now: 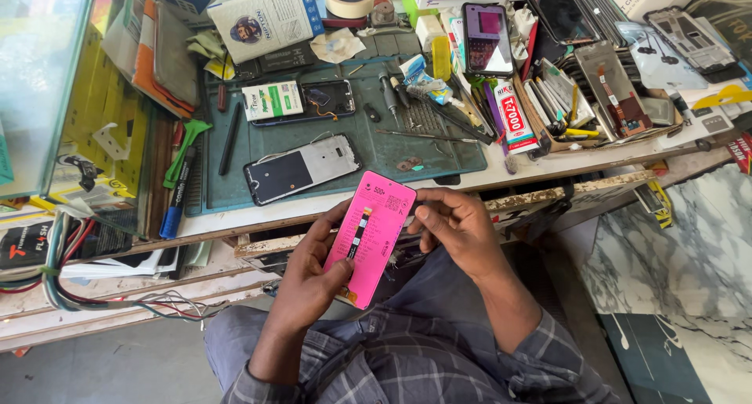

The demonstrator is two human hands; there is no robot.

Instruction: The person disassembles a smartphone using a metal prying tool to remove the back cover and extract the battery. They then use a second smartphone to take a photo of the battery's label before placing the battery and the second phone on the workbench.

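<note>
Cluttered repair bench space fills the upper half of the head view, and the green work mat [376, 141] on the bench is taken as the landmark for all positions.

Head view: a pink phone-sized panel [370, 235] is held below the mat's near edge, past the front lip of the bench [501, 181] and above the lap. Its long axis runs from upper right, nearest the mat, to lower left, toward the body, tilted slightly off vertical in the picture. The left hand [309, 275] is wrapped around the panel's lower left part, with the thumb laid on the pink face and the fingers curled behind it, so the panel is grasped along its left long edge. The right hand [454, 228] is closed against the upper right edge, with the fingertips pressed on the side of the panel. Both hands are in contact; the left hand carries the greater length of the panel, while the right hand lies nearer the mat.

On the mat, a phone frame with a silver back [301, 169] lies directly above the panel, long axis roughly level. A second opened phone [313, 100] lies farther back on the mat. A white glue tube with a red label [513, 118] lies just off the mat's right edge. A blue marker [174, 208] lies off the left edge.
</note>
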